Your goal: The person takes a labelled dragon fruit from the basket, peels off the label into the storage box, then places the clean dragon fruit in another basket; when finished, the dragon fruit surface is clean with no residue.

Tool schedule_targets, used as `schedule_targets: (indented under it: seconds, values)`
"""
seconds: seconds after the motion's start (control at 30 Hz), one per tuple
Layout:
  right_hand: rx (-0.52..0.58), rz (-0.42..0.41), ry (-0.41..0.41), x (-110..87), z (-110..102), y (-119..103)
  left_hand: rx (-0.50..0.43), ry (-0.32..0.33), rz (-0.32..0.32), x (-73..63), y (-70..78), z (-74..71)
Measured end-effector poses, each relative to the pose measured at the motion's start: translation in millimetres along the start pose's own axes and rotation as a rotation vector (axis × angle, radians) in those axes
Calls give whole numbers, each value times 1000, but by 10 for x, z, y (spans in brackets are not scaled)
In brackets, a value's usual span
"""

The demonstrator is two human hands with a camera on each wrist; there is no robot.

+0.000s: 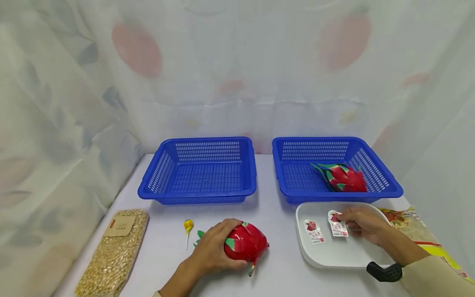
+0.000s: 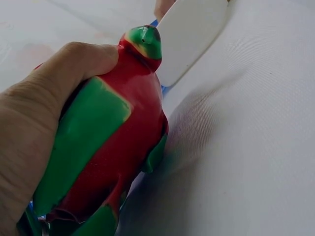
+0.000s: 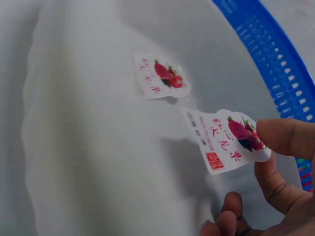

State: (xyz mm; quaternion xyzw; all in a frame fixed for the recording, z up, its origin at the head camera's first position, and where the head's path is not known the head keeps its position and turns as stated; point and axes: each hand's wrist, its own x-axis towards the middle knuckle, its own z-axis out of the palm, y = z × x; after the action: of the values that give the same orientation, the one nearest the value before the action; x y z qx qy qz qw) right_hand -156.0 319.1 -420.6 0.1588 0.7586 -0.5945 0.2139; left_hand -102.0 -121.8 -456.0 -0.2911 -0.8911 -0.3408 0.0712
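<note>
My left hand (image 1: pixel 216 249) grips a red and green dragon fruit (image 1: pixel 246 241) low over the white table, thumb along its near side. In the left wrist view the fruit (image 2: pixel 133 98) shows glossy red skin with green scales. My right hand (image 1: pixel 365 225) pinches a dragon fruit sticker (image 3: pixel 229 140) by its printed end between thumb and forefinger. That sticker is held above a white tray (image 1: pixel 341 258). A second, similar sticker (image 1: pixel 313 232) lies in the tray, left of the pinched one.
Two blue baskets stand at the back: the left basket (image 1: pixel 205 198) and the right basket (image 1: pixel 289 192), which holds another dragon fruit (image 1: pixel 346 178). A yellow lollipop (image 1: pixel 188 225) and a bag of beans (image 1: pixel 107 255) lie at left. Another printed bag (image 1: pixel 426 235) lies right of the tray.
</note>
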Motion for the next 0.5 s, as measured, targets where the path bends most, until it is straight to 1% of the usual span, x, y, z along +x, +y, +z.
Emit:
schedule_targets:
  seconds: [0.17,0.33,0.5]
  values:
    - [-128,-11,24,13,10,51,-2,8,5,1,-2,3]
    - [-276,-58,46,18,43,77,-1,20,18,-3,-13,5]
    - [-384,-106,59,14,74,105,5,30,29,-3,-20,8]
